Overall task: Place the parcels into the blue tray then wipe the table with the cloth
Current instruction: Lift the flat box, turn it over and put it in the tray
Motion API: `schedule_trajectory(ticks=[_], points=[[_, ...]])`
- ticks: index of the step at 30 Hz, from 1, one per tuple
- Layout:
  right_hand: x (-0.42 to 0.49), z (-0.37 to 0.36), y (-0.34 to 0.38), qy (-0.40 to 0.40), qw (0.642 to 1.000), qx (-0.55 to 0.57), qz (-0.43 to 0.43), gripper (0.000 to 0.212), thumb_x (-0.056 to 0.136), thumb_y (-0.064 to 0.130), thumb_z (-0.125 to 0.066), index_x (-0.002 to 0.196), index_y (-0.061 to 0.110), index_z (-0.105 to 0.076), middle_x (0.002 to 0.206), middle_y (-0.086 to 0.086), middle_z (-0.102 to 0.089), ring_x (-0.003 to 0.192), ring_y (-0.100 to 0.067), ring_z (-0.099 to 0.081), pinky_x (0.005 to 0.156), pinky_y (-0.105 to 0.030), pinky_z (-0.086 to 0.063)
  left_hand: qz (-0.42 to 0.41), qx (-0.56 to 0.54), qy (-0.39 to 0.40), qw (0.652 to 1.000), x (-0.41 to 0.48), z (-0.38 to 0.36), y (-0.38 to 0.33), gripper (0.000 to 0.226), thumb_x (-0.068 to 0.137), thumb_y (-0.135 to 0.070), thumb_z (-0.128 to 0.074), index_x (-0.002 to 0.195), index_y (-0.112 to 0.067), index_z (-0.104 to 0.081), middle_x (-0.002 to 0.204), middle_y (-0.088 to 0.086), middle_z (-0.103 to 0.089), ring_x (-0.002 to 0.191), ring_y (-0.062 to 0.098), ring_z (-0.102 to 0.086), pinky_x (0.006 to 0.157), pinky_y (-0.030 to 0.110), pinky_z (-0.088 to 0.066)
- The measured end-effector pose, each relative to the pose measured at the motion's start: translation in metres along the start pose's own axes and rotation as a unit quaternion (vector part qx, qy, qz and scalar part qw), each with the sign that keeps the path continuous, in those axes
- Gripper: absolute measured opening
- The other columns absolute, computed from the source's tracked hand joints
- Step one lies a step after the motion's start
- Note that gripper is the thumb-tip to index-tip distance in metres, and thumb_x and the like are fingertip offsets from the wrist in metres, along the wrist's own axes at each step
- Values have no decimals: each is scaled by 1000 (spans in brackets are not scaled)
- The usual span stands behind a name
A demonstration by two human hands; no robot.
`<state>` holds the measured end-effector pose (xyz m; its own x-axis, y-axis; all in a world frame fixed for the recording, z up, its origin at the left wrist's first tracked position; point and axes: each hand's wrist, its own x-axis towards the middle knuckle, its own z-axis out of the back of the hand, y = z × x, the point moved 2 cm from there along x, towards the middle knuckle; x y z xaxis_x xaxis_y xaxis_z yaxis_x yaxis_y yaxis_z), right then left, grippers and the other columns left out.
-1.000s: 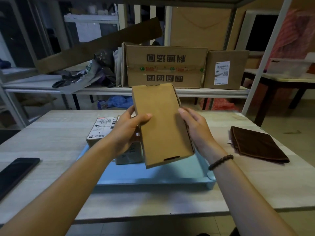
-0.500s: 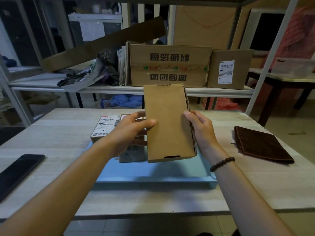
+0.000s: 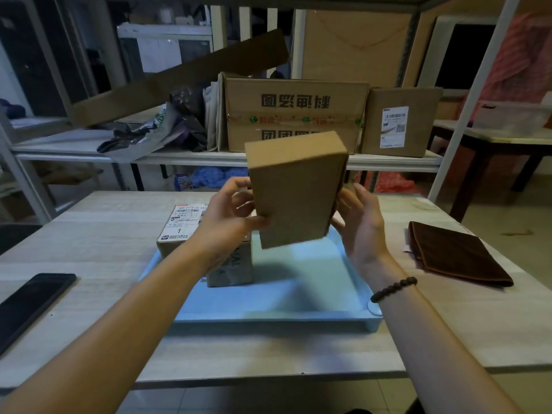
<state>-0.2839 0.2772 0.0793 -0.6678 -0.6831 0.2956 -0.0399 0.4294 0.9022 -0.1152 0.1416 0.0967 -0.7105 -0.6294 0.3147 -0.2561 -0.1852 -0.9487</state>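
Parcel: plain brown box (image 3: 295, 189) stood tilted in the air above the blue tray (image 3: 298, 297).
Left hand (image 3: 230, 222): fingers grasped the box's left edge.
Right hand (image 3: 361, 225): fingers pressed its right side.
Tray: two labelled parcels (image 3: 185, 225) at its left.
Cloth (image 3: 457, 255): folded, right of tray, on table (image 3: 98, 249).

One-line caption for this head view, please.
Both hands, left hand and right hand, hold a plain cardboard parcel above the blue tray.

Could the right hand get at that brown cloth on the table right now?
Probably not yet: the right hand is helping hold the plain box above the tray. The cloth lies uncovered on that side.
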Motion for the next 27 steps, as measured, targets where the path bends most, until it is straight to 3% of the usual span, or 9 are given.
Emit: schedule_trajectory(ticks=[2, 3, 6, 10, 12, 15, 18, 21, 27], points=[[2, 1, -2, -12, 996, 34, -85, 59, 75, 64, -51, 119, 28, -67, 138, 4, -62, 124, -17, -52, 100, -40, -37, -72, 64, -9, 995, 3, 0, 0, 50, 76, 24, -68, 106, -13, -53, 105, 8, -69, 101, 17, -65, 84, 32, -54], [1, 0, -3, -10, 990, 38, -136, 71, 69, 70, -55, 124, 27, -65, 140, 3, -59, 125, -24, -51, 99, -42, -40, -99, 102, -11, 990, 3, 1, 1, 50, 77, 22, -69, 101, -18, -52, 107, 5, -69, 104, 15, -64, 87, 31, -54], [-9, -2, 1, 48, 963, 19, -263, 68, 83, 73, -51, 114, 18, -74, 116, -9, -73, 102, -32, -66, 89, -44, -54, -171, 220, 3, 960, -1, 1, 6, 52, 80, 13, -72, 99, -31, -54, 134, -8, -61, 133, 5, -50, 106, 35, -48], [-12, -2, 0, 87, 957, -19, -277, 45, 94, 39, -63, 125, 8, -61, 100, -14, -78, 72, -22, -75, 57, -30, -61, -271, 336, 14, 902, -11, -4, 9, 60, 82, 9, -72, 116, -36, -52, 154, -6, -38, 145, 13, -33, 113, 31, -39], [-9, -1, -1, 70, 970, 2, -234, 48, 87, 27, -71, 130, 11, -56, 106, -15, -78, 79, -26, -76, 60, -34, -63, -245, 340, -37, 907, -13, -7, 4, 63, 89, 9, -63, 130, -36, -46, 158, -6, -33, 140, 11, -36, 110, 28, -41], [-6, 1, -1, 40, 988, -4, -150, 55, 86, 22, -74, 137, 20, -51, 116, -13, -75, 98, -32, -75, 71, -41, -63, -88, 190, -98, 973, -8, -2, -2, 53, 100, -12, -53, 148, -29, -39, 153, -3, -45, 137, 10, -44, 112, 37, -40], [-7, 1, -10, 27, 993, 1, -115, 62, 84, 18, -77, 140, 21, -49, 120, -11, -74, 106, -31, -74, 85, -48, -62, 72, 107, -1, 992, -6, 3, -4, 68, 88, -57, -62, 146, -25, -46, 128, 0, -69, 112, 18, -68, 99, 50, -52], [-9, 0, -19, 15, 992, -27, -125, 56, 88, 15, -75, 138, 22, -52, 119, -7, -75, 105, -27, -74, 85, -44, -62, 110, 113, 88, 984, -12, -3, 1, 38, 89, -30, -72, 124, -36, -59, 110, 1, -76, 98, 21, -74, 84, 48, -60], [0, 1, -22, -14, 989, -43, -140, 40, 97, 40, -63, 130, 18, -62, 119, -3, -74, 119, -28, -64, 89, -42, -53, 68, 73, 30, 995, -9, 2, 2, 51, 86, -17, -76, 133, -28, -58, 117, 2, -74, 98, 21, -75, 80, 42, -62]])
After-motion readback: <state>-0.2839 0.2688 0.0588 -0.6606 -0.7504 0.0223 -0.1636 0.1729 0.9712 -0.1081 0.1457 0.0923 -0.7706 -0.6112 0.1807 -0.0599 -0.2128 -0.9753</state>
